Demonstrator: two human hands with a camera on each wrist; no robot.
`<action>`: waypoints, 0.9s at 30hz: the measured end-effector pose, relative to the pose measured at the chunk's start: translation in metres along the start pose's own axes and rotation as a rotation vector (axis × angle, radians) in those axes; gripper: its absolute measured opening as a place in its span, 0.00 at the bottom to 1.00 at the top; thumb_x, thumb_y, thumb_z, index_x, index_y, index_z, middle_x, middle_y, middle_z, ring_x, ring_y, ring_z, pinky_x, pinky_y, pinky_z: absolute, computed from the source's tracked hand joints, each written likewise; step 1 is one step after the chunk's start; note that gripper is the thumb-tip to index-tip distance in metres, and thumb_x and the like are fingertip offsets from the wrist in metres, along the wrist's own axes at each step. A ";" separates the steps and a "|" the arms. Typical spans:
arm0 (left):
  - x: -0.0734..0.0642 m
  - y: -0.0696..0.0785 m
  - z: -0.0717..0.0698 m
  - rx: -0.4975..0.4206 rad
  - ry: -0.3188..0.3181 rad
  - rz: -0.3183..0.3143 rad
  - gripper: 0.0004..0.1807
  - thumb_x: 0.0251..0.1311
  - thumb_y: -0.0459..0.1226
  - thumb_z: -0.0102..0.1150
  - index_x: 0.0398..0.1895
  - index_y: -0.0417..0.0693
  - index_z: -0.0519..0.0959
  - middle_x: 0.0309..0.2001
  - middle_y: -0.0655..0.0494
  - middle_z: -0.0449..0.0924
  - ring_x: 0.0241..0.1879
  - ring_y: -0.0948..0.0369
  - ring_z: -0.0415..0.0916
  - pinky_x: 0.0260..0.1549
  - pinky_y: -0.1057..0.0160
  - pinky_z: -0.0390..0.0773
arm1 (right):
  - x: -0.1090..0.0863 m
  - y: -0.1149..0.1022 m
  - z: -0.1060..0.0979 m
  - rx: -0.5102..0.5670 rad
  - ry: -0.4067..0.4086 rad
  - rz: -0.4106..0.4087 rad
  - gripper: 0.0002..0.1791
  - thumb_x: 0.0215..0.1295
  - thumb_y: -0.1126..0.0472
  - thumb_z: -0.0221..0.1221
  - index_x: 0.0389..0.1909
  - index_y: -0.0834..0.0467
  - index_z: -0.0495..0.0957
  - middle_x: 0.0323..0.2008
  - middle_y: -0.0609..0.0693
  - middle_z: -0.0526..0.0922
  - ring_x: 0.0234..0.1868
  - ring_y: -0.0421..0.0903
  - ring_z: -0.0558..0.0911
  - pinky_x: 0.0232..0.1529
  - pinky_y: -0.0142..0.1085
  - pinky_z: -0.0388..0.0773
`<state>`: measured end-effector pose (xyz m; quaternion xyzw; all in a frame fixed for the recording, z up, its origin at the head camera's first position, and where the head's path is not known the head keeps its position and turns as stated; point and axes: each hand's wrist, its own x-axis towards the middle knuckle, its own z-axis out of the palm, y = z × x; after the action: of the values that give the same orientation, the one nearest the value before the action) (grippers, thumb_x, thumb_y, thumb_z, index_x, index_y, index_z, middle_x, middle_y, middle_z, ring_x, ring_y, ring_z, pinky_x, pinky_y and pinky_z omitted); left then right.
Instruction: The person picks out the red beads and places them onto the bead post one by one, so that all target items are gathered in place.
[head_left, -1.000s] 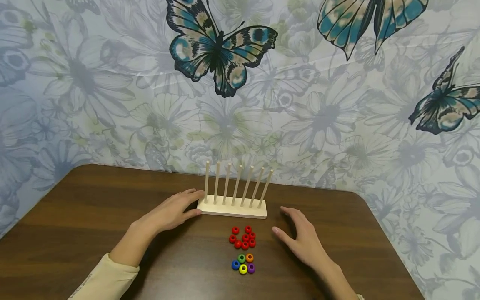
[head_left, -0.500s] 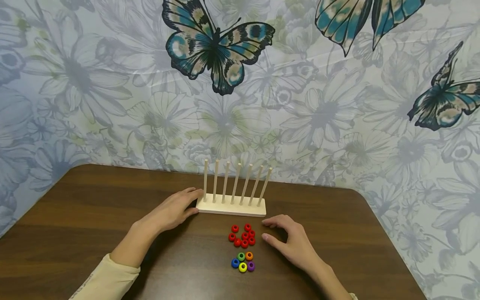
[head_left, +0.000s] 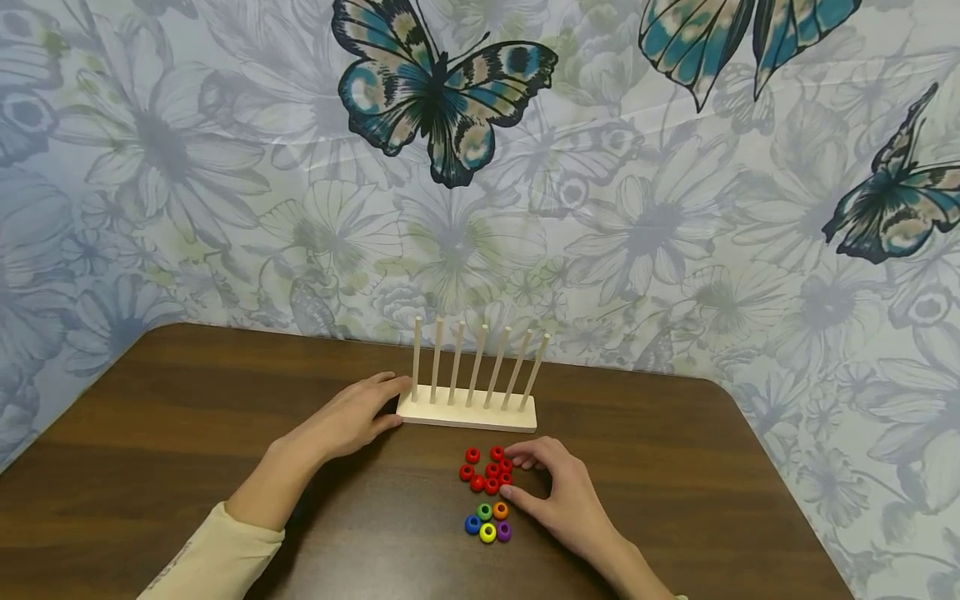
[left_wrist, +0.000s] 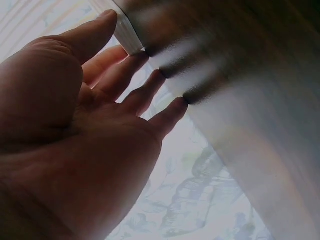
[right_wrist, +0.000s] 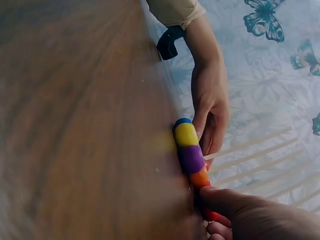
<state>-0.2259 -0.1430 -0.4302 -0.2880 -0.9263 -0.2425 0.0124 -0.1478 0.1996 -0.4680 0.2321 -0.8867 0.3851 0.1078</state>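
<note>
A pale wooden peg stand point(head_left: 467, 415), a flat base with a row of several upright pegs, stands toward the back of the table. My left hand point(head_left: 351, 421) holds its left end, thumb at the front corner and forefinger behind. In the left wrist view, the other fingers point(left_wrist: 172, 112) stretch out beside the base. Several red beads point(head_left: 477, 483) lie in a loose group before the stand. My right hand point(head_left: 558, 492) is at their right side, thumb and forefinger apart with fingertips right at the outermost beads. The right wrist view shows the thumb point(right_wrist: 220, 200) beside the red ones.
Nearer the front lie green point(head_left: 484, 511), orange point(head_left: 500, 510), blue point(head_left: 472, 524), yellow point(head_left: 487, 532) and purple point(head_left: 504, 531) beads, bunched close together. Behind the brown wooden table point(head_left: 225, 392) hangs a butterfly-and-flower patterned backdrop point(head_left: 480, 250).
My right hand has moved left from beside the stand to the red beads, its thumb and forefinger coming closer together. The left hand stays at the stand's end.
</note>
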 end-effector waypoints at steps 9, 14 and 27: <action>0.001 0.003 0.000 0.003 -0.006 -0.016 0.29 0.69 0.33 0.68 0.72 0.39 0.74 0.70 0.35 0.75 0.72 0.36 0.69 0.66 0.36 0.75 | 0.000 0.001 0.003 0.001 0.001 -0.034 0.19 0.57 0.62 0.78 0.49 0.47 0.87 0.41 0.37 0.86 0.43 0.37 0.82 0.46 0.33 0.81; 0.000 0.003 0.000 -0.003 -0.013 -0.018 0.29 0.70 0.34 0.67 0.73 0.40 0.73 0.71 0.36 0.74 0.73 0.37 0.68 0.66 0.36 0.74 | 0.000 0.002 0.002 0.022 0.000 -0.057 0.18 0.58 0.65 0.77 0.47 0.48 0.88 0.40 0.38 0.86 0.41 0.36 0.83 0.44 0.32 0.83; -0.001 0.001 0.000 -0.025 -0.021 -0.022 0.29 0.71 0.34 0.66 0.73 0.40 0.73 0.72 0.36 0.74 0.74 0.36 0.67 0.67 0.35 0.73 | 0.001 0.000 -0.001 0.088 0.029 0.044 0.13 0.56 0.64 0.79 0.38 0.49 0.87 0.41 0.40 0.88 0.39 0.35 0.86 0.43 0.32 0.86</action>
<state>-0.2241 -0.1430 -0.4295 -0.2805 -0.9265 -0.2509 -0.0037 -0.1485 0.1999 -0.4671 0.2112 -0.8722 0.4293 0.1019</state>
